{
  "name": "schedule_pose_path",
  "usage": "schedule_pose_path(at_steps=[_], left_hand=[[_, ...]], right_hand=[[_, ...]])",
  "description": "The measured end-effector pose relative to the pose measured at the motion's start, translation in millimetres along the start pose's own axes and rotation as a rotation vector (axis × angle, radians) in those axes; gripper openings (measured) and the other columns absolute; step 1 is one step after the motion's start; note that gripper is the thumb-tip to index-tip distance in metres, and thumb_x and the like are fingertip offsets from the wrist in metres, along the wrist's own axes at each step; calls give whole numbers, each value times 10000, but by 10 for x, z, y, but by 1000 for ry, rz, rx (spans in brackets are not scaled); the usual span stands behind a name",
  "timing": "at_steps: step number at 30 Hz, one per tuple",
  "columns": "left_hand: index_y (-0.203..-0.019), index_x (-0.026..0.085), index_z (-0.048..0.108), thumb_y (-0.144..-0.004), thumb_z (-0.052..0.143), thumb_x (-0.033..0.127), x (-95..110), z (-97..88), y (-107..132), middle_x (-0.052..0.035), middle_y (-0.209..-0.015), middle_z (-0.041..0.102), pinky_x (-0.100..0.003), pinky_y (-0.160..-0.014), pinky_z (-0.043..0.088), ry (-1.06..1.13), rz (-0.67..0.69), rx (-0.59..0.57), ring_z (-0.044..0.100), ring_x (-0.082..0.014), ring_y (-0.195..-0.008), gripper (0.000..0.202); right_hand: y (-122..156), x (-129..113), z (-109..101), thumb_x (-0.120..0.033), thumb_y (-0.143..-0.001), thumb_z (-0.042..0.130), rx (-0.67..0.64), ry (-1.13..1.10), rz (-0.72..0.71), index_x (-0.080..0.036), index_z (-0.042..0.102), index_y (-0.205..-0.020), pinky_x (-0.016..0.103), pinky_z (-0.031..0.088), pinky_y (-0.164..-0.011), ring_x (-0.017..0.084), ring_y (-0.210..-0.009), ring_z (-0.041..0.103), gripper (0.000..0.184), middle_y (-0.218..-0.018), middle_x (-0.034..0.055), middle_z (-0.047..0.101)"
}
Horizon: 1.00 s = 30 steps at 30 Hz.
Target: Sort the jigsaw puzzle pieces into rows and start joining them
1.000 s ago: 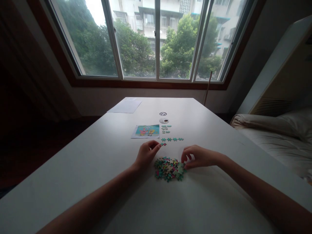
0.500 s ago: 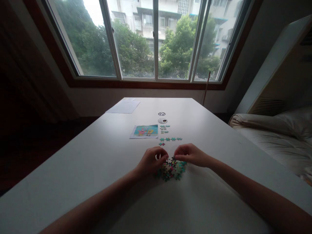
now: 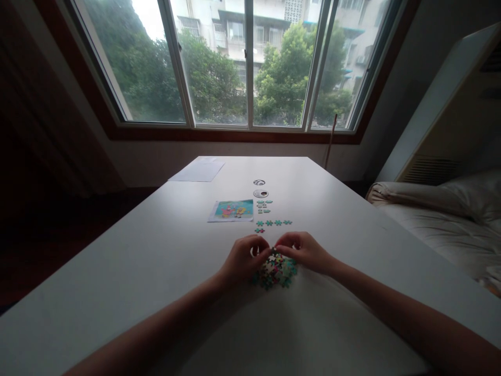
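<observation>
piece (image 3: 274, 251) is up over the pile (image 3: 276, 273), your left hand (image 3: 246, 258) and right hand (image 3: 307, 251) both looking pinched on it; too small to tell if it's one or two. step in hand reads as checking or joining a fit. next move calls for steady fingertips and lined-up edges, i'd judge.

counts on your desk (image 3: 136, 256): four in the spaced row (image 3: 277, 223), apparently two in the short pair (image 3: 260, 230) just nearer you, about six in the far cluster (image 3: 264, 206), two round discs (image 3: 258, 194), one picture sheet (image 3: 230, 210), one paper (image 3: 199, 171). pile: can't count, overlapping.
</observation>
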<state>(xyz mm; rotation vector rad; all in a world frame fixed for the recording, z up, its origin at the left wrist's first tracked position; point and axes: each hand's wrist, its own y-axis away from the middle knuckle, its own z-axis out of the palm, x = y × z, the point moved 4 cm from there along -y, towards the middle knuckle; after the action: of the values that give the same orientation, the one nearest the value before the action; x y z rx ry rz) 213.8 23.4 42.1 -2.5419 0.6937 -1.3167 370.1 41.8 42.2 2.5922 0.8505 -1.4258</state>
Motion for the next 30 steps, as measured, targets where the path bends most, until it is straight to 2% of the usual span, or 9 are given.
schedule_pose_path(at_steps=[5, 12, 17, 24, 30], left_hand=[[-721, 123, 621, -775, 533, 327, -147, -43, -38, -17, -640, 594, -207, -536, 377, 161, -126, 89, 490, -109, -583, 228], [-735, 119, 631, -756, 561, 365, -142, -3, -27, -25, -657, 607, -212, -547, 397, 261, -144, 73, 512, -120, -598, 257], [-741, 121, 639, -748, 568, 369, -147, 6, -27, -26, -650, 610, -211, -536, 397, 256, -152, 70, 514, -120, -591, 257], [-709, 124, 625, -755, 550, 355, -280, -110, -67, -25, -648, 603, -224, -546, 399, 180, -152, 154, 506, -123, -593, 248], [-673, 126, 614, -749, 533, 340, -328, -212, -105, -14, -621, 584, -225, -538, 380, 124, -145, 212, 484, -119, -580, 242]], right_hand=[[-12, 38, -13, -379, -765, 541, 92, -11, 26, -138, 653, -770, 205, 330, -494, 84, -541, 451, 266, -658, 20, 621], [9, 2, 2, -370, -756, 557, 138, -39, 0, -138, 639, -761, 207, 328, -498, 83, -541, 433, 246, -648, 15, 607], [10, -2, -8, -345, -761, 549, 177, -37, -16, -137, 621, -725, 208, 330, -505, 85, -544, 421, 223, -621, 8, 577], [0, 18, -58, -340, -766, 534, 234, -32, -15, -138, 613, -733, 207, 343, -512, 89, -551, 424, 219, -630, 7, 563], [-115, 186, -150, -332, -755, 528, 220, 100, 32, -145, 631, -739, 225, 370, -551, 110, -584, 489, 214, -652, 19, 607]])
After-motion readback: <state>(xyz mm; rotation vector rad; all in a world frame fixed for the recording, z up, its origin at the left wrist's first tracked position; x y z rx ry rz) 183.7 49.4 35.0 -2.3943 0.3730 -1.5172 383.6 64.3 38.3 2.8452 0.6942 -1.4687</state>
